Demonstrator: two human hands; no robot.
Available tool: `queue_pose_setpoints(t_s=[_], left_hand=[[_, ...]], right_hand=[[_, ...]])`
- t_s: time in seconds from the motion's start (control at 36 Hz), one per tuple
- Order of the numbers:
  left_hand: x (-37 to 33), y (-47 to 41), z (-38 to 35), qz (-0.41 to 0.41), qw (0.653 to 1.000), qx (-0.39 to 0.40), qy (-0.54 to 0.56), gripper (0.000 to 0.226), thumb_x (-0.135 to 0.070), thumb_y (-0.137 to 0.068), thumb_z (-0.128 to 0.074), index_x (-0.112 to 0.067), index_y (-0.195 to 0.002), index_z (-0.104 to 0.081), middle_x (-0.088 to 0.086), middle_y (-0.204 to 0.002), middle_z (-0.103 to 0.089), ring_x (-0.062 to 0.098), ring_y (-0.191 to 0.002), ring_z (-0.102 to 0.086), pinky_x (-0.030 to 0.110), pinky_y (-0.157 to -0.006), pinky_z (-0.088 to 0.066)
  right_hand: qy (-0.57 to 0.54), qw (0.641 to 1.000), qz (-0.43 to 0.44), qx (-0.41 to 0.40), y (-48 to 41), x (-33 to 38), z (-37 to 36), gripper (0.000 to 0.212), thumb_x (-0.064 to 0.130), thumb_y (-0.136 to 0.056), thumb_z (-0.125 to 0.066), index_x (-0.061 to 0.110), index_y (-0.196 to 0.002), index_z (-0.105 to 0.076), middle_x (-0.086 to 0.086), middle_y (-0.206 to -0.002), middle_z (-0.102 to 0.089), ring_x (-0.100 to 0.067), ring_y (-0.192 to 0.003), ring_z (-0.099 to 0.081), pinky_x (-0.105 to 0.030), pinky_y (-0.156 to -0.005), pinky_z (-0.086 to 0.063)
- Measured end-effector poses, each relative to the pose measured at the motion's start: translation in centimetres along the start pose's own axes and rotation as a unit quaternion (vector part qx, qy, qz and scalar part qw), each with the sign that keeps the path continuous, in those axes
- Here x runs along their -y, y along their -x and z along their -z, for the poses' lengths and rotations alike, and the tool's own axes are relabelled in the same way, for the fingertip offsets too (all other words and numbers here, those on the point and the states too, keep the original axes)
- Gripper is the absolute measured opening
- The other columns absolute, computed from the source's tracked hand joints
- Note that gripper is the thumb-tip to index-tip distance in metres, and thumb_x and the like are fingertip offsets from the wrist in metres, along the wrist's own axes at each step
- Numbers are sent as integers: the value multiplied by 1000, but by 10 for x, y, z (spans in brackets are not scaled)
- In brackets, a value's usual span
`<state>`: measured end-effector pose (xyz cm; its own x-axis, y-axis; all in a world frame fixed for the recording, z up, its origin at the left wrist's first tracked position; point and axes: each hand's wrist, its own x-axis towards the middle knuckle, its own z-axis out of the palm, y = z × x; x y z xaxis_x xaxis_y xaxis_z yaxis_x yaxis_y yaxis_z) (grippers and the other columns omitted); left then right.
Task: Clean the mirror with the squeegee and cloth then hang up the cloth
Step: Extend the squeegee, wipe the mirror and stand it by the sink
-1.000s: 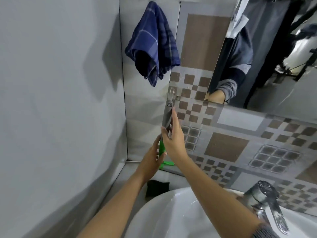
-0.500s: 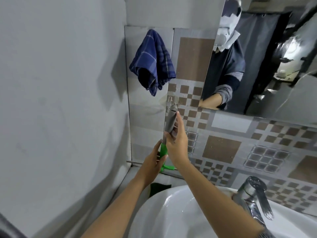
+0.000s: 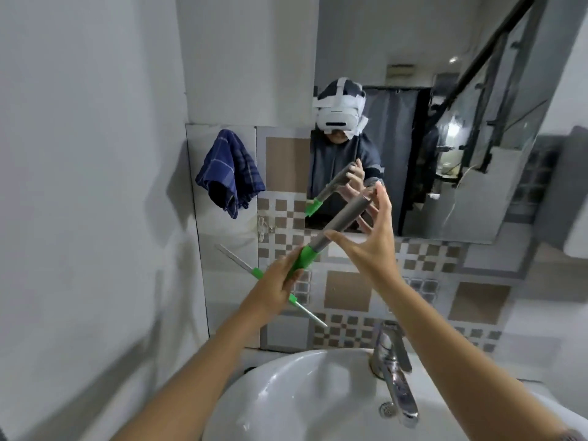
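Note:
The squeegee [image 3: 343, 221] has a grey handle, a green neck and a thin grey blade [image 3: 235, 259]. It is held tilted in the air in front of the mirror's [image 3: 477, 173] lower left corner, blade low and to the left. My left hand [image 3: 276, 284] is closed around the green neck. My right hand [image 3: 372, 246] is beside the grey handle with fingers spread, thumb tip at its lower end and a fingertip at its top end. The blue checked cloth [image 3: 229, 173] hangs on the wall left of the mirror, apart from both hands.
A white sink [image 3: 302, 399] with a chrome tap [image 3: 394, 367] sits directly below my arms. A grey side wall [image 3: 95, 186] closes in on the left. A small metal hook [image 3: 262, 224] is fixed to the patterned tiles below the cloth.
The squeegee came off the wall hook, rose and tilted so its handle points up right. My right hand's grip loosened into spread fingers. The view tipped upward, showing more mirror.

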<state>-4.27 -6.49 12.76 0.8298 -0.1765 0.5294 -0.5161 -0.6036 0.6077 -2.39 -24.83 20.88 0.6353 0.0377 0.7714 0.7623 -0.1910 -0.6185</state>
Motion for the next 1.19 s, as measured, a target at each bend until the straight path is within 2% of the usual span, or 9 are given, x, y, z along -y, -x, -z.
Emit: queue_pose_setpoints(t_s=[0.11,0.19,0.28,0.42,0.53,0.64,0.86,1.06,1.19], left_hand=[[-13,-24,8,-58,995,30,-70,60,-14,-95,-43,-40,-142,-18,4,-96,-48,13,-84,-48,30,-80,-46],[-36,-40,15,-74,990,56,-106,54,-23,-98,-39,-43,-142,-17,4,-96,-46,19,-81,-49,33,-74,-46],[-54,-55,18,-109,979,83,-151,48,-33,-98,-34,-41,-142,-17,3,-92,-43,19,-78,-46,33,-72,-42],[-75,-84,10,-141,963,114,-200,48,-32,-97,-39,-38,-141,-24,2,-86,-40,21,-79,-44,38,-76,-43],[-96,-101,1,-197,956,88,-198,46,-29,-93,-48,-30,-138,-37,1,-85,-42,15,-77,-41,32,-72,-41],[-127,-115,-10,-249,951,55,-176,43,-31,-89,-54,-19,-131,-50,1,-88,-51,11,-80,-45,23,-72,-36],[-185,-140,-13,-333,911,-31,-240,43,-35,-87,-53,-4,-116,-60,8,-90,-64,19,-81,-57,30,-75,-47],[-208,-172,-3,-336,873,-86,-343,48,-41,-89,-37,-10,-117,-59,5,-98,-64,21,-88,-61,36,-83,-50],[-219,-195,12,-303,877,-119,-353,50,-44,-90,-31,-14,-124,-53,5,-107,-61,23,-101,-58,41,-91,-48]], right_hand=[[58,998,1,-14,-9,5,47,81,16,-61,-84,15,-127,-36,-2,-126,-42,-9,-118,-44,-11,-99,-37],[166,986,17,4,-12,7,79,62,23,-63,-83,12,-115,-50,-3,-114,-50,-10,-102,-49,-17,-90,-43],[265,963,39,40,-12,6,107,45,26,-68,-80,12,-105,-59,-2,-105,-55,-12,-92,-52,-14,-80,-41],[393,911,52,113,-7,10,142,29,26,-78,-71,14,-104,-62,0,-99,-61,-17,-89,-53,-34,-80,-47],[432,889,50,144,-5,9,157,31,22,-82,-67,16,-111,-61,2,-105,-62,-16,-92,-56,-39,-80,-51],[420,891,68,159,-7,17,160,38,21,-83,-65,16,-120,-57,0,-110,-63,-17,-96,-57,-30,-82,-49],[411,894,142,107,-41,20,181,45,29,-85,-63,16,-127,-53,-1,-113,-64,-20,-100,-60,-36,-84,-48],[413,881,218,74,-88,20,195,41,35,-87,-56,22,-126,-53,2,-108,-64,-21,-97,-61,-34,-78,-46],[446,851,274,53,-128,32,198,43,35,-86,-49,24,-128,-52,1,-108,-65,-23,-95,-61,-30,-72,-42]])
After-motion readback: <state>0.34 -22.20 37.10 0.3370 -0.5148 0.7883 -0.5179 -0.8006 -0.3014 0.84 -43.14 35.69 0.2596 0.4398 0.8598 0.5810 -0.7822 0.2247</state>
